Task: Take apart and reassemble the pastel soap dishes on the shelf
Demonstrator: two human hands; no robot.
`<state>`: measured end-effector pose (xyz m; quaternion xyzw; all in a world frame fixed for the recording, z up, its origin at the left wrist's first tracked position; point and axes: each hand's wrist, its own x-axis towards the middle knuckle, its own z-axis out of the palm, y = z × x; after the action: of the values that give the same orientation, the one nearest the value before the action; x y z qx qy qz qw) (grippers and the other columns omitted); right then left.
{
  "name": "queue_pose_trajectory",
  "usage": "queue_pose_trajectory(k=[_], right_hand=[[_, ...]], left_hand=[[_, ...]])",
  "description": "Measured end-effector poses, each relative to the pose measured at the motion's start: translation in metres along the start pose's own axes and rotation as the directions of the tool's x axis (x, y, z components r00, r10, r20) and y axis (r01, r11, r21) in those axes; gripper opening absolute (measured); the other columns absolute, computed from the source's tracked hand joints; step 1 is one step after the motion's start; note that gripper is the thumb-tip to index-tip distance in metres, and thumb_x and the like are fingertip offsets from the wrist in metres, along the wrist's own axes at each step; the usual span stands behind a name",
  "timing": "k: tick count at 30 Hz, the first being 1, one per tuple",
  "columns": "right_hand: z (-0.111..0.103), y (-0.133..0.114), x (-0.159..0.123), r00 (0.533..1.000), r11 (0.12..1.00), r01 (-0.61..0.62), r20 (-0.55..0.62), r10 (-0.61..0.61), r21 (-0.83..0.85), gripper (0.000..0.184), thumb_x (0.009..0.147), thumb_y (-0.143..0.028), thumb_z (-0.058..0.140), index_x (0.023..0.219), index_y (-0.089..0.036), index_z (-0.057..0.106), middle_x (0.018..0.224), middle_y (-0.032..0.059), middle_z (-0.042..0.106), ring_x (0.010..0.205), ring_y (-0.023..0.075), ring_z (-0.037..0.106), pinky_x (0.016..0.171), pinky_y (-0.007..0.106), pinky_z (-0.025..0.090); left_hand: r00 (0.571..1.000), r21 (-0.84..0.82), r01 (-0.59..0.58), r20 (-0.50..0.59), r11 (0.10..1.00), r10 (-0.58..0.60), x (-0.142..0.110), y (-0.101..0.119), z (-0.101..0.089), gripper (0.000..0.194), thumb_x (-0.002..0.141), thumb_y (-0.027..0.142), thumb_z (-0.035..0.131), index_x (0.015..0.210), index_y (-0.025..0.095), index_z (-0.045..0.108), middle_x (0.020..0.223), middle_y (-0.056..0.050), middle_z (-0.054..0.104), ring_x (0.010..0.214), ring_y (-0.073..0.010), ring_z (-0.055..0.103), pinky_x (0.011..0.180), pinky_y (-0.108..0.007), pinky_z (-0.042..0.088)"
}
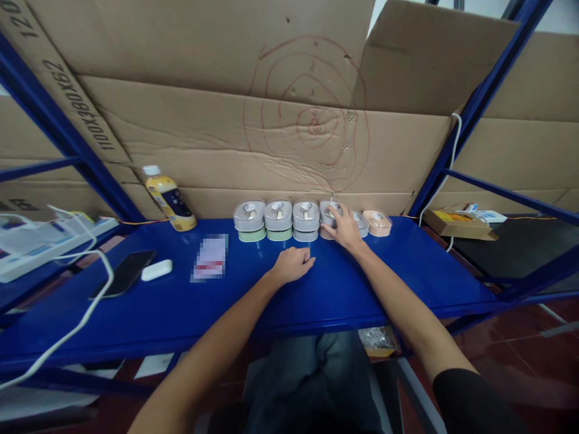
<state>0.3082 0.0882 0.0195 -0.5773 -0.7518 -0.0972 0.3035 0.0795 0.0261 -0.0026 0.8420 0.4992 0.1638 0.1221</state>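
Small rounded lidded containers stand in a row at the back of the blue table. On the left, a grey-lidded container (249,215) sits on a green one (252,234), and another grey-lidded container (278,215) beside it is stacked likewise. The third stack has a grey container (306,217) on top. My right hand (344,226) wraps its fingers around the upper grey container (329,212) of the fourth stack. Behind that hand, a low grey container (362,225) is partly hidden, next to a peach container (378,223). My left hand (293,265) rests curled on the table before the stacks, apart from them.
A yellow drink bottle (170,199) stands at the back left, near a blurred pink card (210,258). Further left lie a white case (157,270), a dark phone (125,274) and a white cable (102,289). Cardboard (203,138) walls the back; blue shelf posts (479,99) flank it.
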Motion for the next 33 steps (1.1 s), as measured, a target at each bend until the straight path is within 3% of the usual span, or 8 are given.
queue_pose_trajectory(k=[5, 8, 12, 16, 20, 24, 29, 33], right_hand=[[-0.018, 0.012, -0.005, 0.972, 0.969, 0.026, -0.232, 0.032, 0.244, 0.067, 0.091, -0.051, 0.070, 0.149, -0.021, 0.057, 0.159, 0.0194, 0.048, 0.145, 0.0399, 0.047, 0.121, 0.061, 0.039], [-0.038, 0.015, -0.009, 0.946, 0.860, 0.077, -0.310, 0.097, 0.505, 0.071, 0.089, -0.057, 0.071, 0.150, -0.023, 0.056, 0.151, 0.0158, 0.059, 0.138, 0.0352, 0.057, 0.116, 0.056, 0.048], [-0.059, 0.003, -0.021, 0.994, 0.605, 0.098, -0.054, -0.091, 0.790, 0.064, 0.087, -0.061, 0.074, 0.140, -0.025, 0.065, 0.140, 0.0107, 0.069, 0.129, 0.0309, 0.064, 0.110, 0.048, 0.053], [-0.053, -0.019, -0.037, 0.884, 0.445, -0.044, 0.242, -0.400, 0.895, 0.062, 0.081, -0.050, 0.085, 0.137, -0.028, 0.068, 0.141, 0.0078, 0.069, 0.131, 0.0293, 0.064, 0.112, 0.049, 0.052], [-0.031, -0.032, -0.050, 0.753, 0.369, -0.214, 0.394, -0.527, 0.904, 0.084, 0.073, -0.037, 0.092, 0.149, -0.031, 0.057, 0.157, 0.0096, 0.056, 0.140, 0.0281, 0.058, 0.107, 0.044, 0.056], [-0.023, -0.035, -0.056, 0.700, 0.457, -0.183, 0.442, -0.561, 0.870, 0.098, 0.068, -0.039, 0.095, 0.155, -0.030, 0.049, 0.158, 0.0102, 0.054, 0.144, 0.0283, 0.055, 0.117, 0.047, 0.049], [-0.026, -0.041, -0.059, 0.760, 0.673, 0.080, 0.392, -0.518, 0.735, 0.104, 0.068, -0.054, 0.093, 0.157, -0.026, 0.046, 0.157, 0.0131, 0.054, 0.144, 0.0333, 0.053, 0.123, 0.054, 0.041], [-0.020, -0.053, -0.063, 0.834, 0.779, 0.235, 0.290, -0.469, 0.582, 0.107, 0.066, -0.064, 0.091, 0.155, -0.022, 0.049, 0.150, 0.0181, 0.058, 0.139, 0.0378, 0.057, 0.117, 0.057, 0.046]], left_hand=[[0.988, -0.266, -0.039, -0.152, 0.963, -0.002, -0.005, -0.004, 0.000, 0.025, 0.095, 0.040, 0.062, 0.077, 0.023, 0.060, 0.061, 0.003, 0.058, 0.061, -0.0173, 0.059, 0.064, -0.029, 0.040], [0.965, -0.579, -0.120, -0.258, 0.806, -0.042, -0.005, -0.009, -0.002, 0.030, 0.089, 0.047, 0.072, 0.101, 0.021, 0.062, 0.073, 0.002, 0.063, 0.066, -0.0154, 0.062, 0.068, -0.029, 0.048], [0.967, -0.881, -0.202, -0.247, 0.428, -0.053, -0.006, -0.023, -0.011, 0.071, 0.076, 0.059, 0.084, 0.129, 0.021, 0.054, 0.112, -0.008, 0.068, 0.093, -0.0211, 0.072, 0.082, -0.035, 0.057], [0.991, -0.960, -0.125, -0.130, 0.250, -0.006, -0.017, -0.040, -0.019, 0.082, 0.074, 0.065, 0.086, 0.137, 0.023, 0.054, 0.124, -0.012, 0.071, 0.110, -0.0277, 0.071, 0.090, -0.038, 0.057], [1.000, -0.911, -0.014, -0.012, 0.413, 0.007, -0.035, -0.051, -0.022, 0.096, 0.062, 0.051, 0.097, 0.141, 0.019, 0.053, 0.123, -0.015, 0.074, 0.112, -0.0316, 0.072, 0.090, -0.038, 0.057], [0.994, -0.796, -0.105, -0.096, 0.596, 0.046, -0.047, -0.053, -0.023, 0.099, 0.058, 0.044, 0.098, 0.141, 0.018, 0.053, 0.132, -0.017, 0.070, 0.121, -0.0336, 0.069, 0.100, -0.045, 0.056], [0.979, -0.529, -0.178, -0.177, 0.830, 0.098, -0.051, -0.041, -0.020, 0.105, 0.056, 0.046, 0.099, 0.145, 0.020, 0.051, 0.138, -0.015, 0.067, 0.129, -0.0353, 0.064, 0.113, -0.049, 0.049], [0.971, -0.416, -0.199, -0.204, 0.887, 0.123, -0.049, -0.034, -0.015, 0.109, 0.056, 0.046, 0.098, 0.149, 0.021, 0.047, 0.143, -0.014, 0.064, 0.132, -0.0357, 0.062, 0.114, -0.048, 0.048]])
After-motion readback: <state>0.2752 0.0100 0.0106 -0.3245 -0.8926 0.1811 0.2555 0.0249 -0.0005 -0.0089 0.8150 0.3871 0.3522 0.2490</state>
